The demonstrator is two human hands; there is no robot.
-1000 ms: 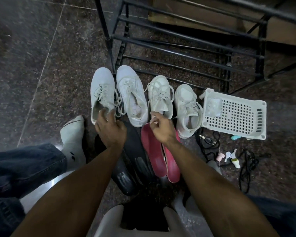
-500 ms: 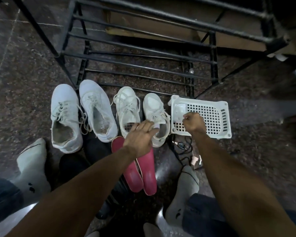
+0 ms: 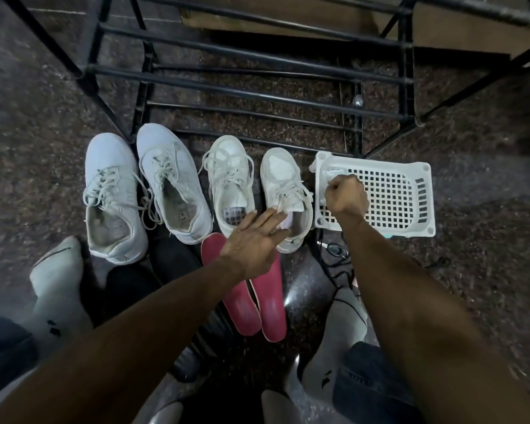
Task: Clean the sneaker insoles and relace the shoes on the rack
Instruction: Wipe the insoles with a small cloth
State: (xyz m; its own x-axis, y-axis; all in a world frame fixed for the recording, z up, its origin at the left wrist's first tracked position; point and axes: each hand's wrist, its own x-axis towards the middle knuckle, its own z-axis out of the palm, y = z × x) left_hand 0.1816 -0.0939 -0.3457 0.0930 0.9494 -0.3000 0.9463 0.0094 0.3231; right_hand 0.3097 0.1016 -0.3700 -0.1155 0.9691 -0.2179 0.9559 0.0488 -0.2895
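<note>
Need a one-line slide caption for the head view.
Right hand grips a white packet in the basket; left hand open over sneakers, red insoles.

I have a single view, from the wide-angle camera on the person's head, looking forward and steeply down past both forearms to the floor (image 3: 37, 123) in front of them. It sits close over the scene: the row of four white sneakers (image 3: 178, 185) and the white basket (image 3: 423, 221) fill the middle, the black shoe rack (image 3: 245, 78) runs across the top, and the person's socked feet (image 3: 58, 286) sit at the lower edges, with the wide lens bending straight bars near the borders. With no second camera, nothing is shared between views.
</note>
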